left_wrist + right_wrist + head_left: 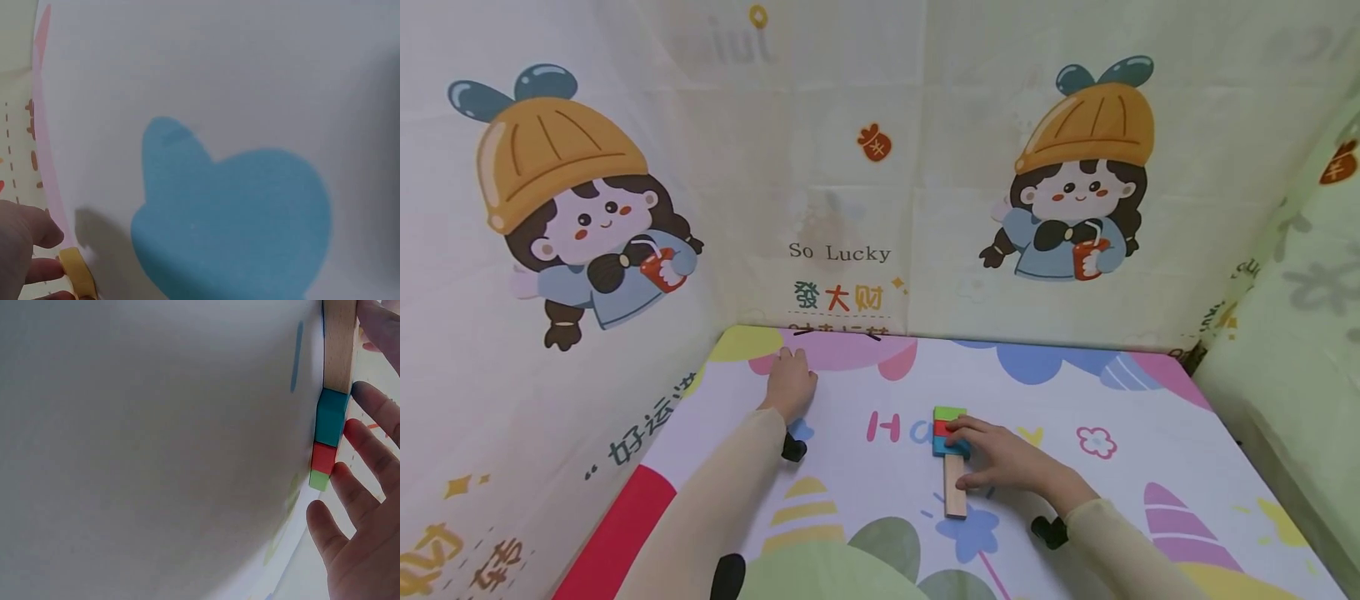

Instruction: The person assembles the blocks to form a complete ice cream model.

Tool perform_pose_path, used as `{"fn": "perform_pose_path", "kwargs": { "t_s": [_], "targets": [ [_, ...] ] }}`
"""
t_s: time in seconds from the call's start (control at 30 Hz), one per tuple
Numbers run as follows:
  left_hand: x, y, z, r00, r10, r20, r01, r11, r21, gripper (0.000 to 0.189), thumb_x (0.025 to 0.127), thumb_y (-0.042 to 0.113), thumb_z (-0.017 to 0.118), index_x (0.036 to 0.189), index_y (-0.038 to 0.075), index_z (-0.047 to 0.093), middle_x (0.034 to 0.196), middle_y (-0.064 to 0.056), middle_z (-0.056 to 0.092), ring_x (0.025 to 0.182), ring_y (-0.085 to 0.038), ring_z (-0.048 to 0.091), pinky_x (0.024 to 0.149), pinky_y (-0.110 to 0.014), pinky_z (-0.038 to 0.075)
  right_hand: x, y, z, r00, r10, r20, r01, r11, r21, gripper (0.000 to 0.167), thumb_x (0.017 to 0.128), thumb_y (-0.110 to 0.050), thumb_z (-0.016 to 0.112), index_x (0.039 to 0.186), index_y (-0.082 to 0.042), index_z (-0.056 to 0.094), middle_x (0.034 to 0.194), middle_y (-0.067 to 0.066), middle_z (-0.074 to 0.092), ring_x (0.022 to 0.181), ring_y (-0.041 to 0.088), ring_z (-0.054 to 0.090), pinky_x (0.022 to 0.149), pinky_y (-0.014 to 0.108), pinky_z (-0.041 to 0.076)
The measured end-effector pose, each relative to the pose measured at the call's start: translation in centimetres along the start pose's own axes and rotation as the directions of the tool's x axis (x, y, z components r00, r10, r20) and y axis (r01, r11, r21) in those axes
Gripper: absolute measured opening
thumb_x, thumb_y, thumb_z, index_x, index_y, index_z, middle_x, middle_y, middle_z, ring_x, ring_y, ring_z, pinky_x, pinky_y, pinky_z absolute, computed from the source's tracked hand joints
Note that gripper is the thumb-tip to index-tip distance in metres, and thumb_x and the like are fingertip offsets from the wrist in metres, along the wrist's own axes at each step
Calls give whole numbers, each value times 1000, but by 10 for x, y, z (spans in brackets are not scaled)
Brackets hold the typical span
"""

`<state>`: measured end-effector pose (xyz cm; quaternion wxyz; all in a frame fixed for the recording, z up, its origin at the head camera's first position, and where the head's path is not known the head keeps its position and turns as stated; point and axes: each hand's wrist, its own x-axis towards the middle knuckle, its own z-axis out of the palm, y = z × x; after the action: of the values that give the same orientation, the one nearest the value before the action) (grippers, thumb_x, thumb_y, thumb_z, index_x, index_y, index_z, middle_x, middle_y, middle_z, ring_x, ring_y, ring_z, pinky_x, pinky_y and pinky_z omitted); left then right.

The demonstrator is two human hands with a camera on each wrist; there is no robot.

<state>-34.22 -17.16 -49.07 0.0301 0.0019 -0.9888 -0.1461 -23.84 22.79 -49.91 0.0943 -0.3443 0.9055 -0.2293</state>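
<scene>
In the head view my left hand (790,383) is at the back left of the table, fingers bent downward. A yellow block (77,274) shows at its fingertips in the left wrist view; the hand hides it in the head view. My right hand (1000,458) lies along the right side of a row of blocks, its fingers spread and fairly straight. The row runs from a green block (950,413) at the far end through a red block (940,428) and a blue block (951,447) to a long plain wooden block (955,493). Its fingertips are right at their sides.
The blocks lie on a printed tabletop (1045,542) with coloured shapes and letters. A patterned cloth (940,217) hangs behind the table's back edge and along both sides. Two thin dark marks (868,335) show at the back edge, beyond my left hand.
</scene>
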Motion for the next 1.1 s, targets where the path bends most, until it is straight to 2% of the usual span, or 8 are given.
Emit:
{"fn": "perform_pose_path", "kwargs": {
  "t_s": [0.23,0.43,0.77,1.1],
  "targets": [
    [1,2,6,999,31,-9,-31,999,7,46,99,20,57,129,-15,52,122,-31,50,104,-41,54,95,-52,54,-1,1,1,1000,-3,-8,3,1000,-10,56,85,-50,82,130,-23,64,153,1,50,138,30,51,111,52,48],
    [2,13,11,999,45,23,-45,999,-10,43,99,20,57,126,-13,55,120,-27,51,102,-38,50,91,-50,51,-1,-1,1,1000,4,-7,-4,1000,0,56,85,-49,83,131,-22,64,153,1,50,139,31,50,111,53,47],
    [1,34,24,995,93,22,-93,996,-15,44,98,22,62,127,-10,58,121,-24,53,102,-34,52,92,-47,53,-1,-2,1,1000,-2,-7,2,1000,15,56,85,-46,83,130,-20,64,152,2,50,138,30,51,111,53,48],
    [-9,64,27,992,116,50,-115,993,-16,46,98,24,66,134,-4,59,133,-21,53,112,-31,53,104,-44,52,0,-1,2,1000,6,-1,-6,1000,20,56,85,-46,84,130,-21,64,153,2,50,138,30,50,111,53,47]
  ]
}}
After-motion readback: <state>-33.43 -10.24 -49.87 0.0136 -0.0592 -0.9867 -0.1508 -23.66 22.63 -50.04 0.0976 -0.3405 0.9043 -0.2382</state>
